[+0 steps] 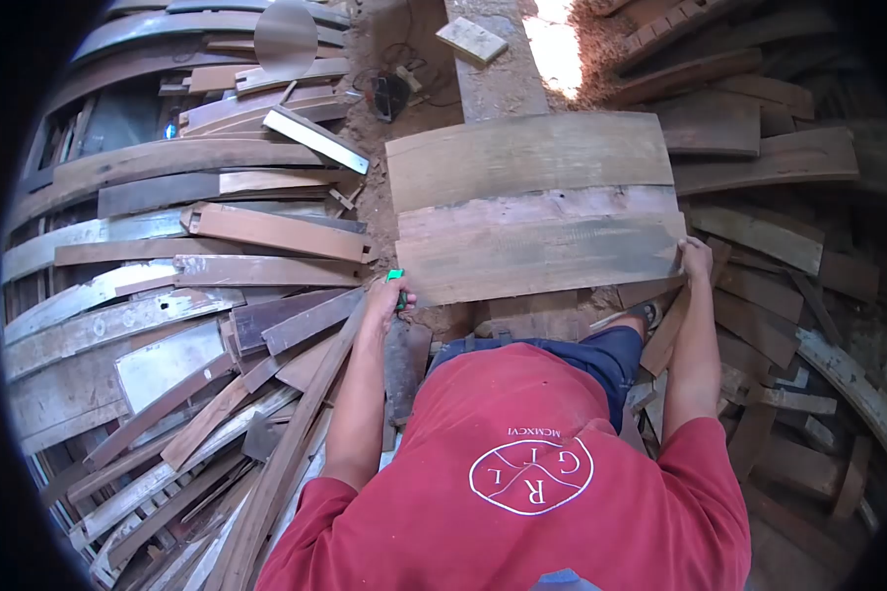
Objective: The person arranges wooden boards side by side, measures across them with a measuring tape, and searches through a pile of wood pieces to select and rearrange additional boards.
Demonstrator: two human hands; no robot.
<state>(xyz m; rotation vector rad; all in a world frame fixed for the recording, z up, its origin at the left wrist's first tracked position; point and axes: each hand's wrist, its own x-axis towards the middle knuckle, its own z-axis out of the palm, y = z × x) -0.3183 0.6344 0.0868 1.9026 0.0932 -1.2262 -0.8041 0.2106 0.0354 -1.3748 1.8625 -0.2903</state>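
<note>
The head camera faces forward (and down), near the wooden panel (537, 207).

The wide panel (532, 250) is showing bare, matt wood with visible grain; its middle strip (552, 204) is looking paler and blotchier. The green tool (395, 277) is looking like plastic. The red T-shirt (483, 404) and blue shorts (613, 357) are showing matt cloth. A weathered plank (118, 316) is wearing patchy white paint, while a narrow board (317, 144) is presenting a smooth white face. Sawdust (593, 57) is looking loose and rough.
</note>
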